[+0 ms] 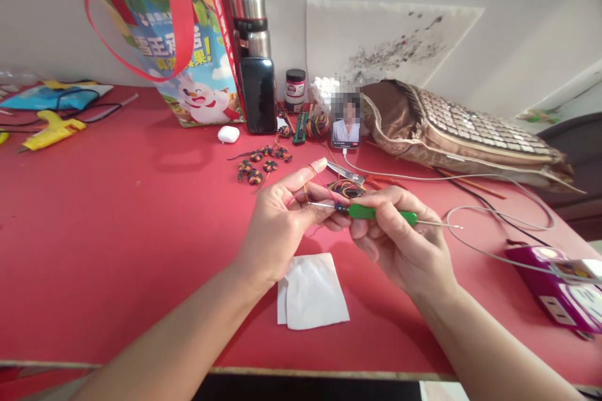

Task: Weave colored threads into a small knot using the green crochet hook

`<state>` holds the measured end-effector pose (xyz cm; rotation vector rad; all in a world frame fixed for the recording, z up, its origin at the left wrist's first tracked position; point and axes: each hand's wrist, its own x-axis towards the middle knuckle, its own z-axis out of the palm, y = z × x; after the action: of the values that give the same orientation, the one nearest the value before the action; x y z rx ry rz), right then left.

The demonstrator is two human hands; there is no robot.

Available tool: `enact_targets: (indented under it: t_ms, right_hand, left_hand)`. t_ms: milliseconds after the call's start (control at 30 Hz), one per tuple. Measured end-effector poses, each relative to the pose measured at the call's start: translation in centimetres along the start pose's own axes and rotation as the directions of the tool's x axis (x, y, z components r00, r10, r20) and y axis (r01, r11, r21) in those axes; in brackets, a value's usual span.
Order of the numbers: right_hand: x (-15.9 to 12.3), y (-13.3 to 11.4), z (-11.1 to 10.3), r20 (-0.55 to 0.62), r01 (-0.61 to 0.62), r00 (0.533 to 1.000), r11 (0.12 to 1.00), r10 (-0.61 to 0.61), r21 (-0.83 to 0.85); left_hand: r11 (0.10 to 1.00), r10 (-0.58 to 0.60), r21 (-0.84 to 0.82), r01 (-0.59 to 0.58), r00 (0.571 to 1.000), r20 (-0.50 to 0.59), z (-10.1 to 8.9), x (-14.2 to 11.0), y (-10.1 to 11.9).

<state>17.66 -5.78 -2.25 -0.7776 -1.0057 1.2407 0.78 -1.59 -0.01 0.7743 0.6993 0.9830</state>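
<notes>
My right hand (414, 238) grips a double-ended crochet hook by its green handle (364, 212); one metal end sticks out to the right. The other metal end reaches left to the fingers of my left hand (277, 219). Multicoloured yarn (313, 170) runs over the raised left index finger, while the left thumb and other fingers pinch a small dark piece of work, mostly hidden. Behind the hands lies a loose tangle of yarn (347, 187) beside scissors (345, 172). Several small crocheted rounds (254, 177) in dark and orange yarn rest to the left.
White paper tissues (316, 291) lie under my hands on the red table (141, 250). Behind stand a bag (202, 75), a dark phone (258, 97), a lit phone (345, 122) and a jar (295, 89). A cushion (470, 119), cable (451, 177) and purple power strip (545, 288) are rightward.
</notes>
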Motion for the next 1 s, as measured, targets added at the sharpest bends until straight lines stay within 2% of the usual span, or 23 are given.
enact_targets:
  t_ms: [133,300,533,767,833,1000]
  right_hand:
    - [-0.05,0.23,0.13,-0.103,0.077,0.991,0.996,-0.080,-0.037]
    - [0.25,0.70,0.49,-0.167,0.029,0.986,1.000,-0.028,0.003]
    - [0.58,0.89,0.33,-0.152,-0.030,0.988,0.998,0.038,0.054]
    - [-0.04,0.66,0.22,0.033,0.049,0.998,0.997,-0.051,0.053]
    - [-0.03,0.57,0.20,0.015,0.069,0.997,0.997,-0.070,0.046]
    - [0.23,0.69,0.56,-0.121,0.054,0.991,0.998,-0.049,0.039]
  left_hand:
    - [0.999,0.007,-0.038,-0.008,1.000,-0.012,0.28,-0.09,-0.50]
    - [0.999,-0.013,-0.052,0.010,0.998,-0.065,0.48,-0.21,-0.35]
    - [1.000,-0.021,0.015,0.023,0.995,-0.095,0.25,-0.09,-0.16]
    - [0.999,0.043,0.008,-0.043,0.998,-0.044,0.12,-0.18,-0.43]
    - [0.999,0.033,-0.010,-0.034,0.999,-0.026,0.17,-0.21,-0.64]
    - [0.998,0.058,-0.017,-0.059,0.998,-0.012,0.36,-0.23,-0.98]
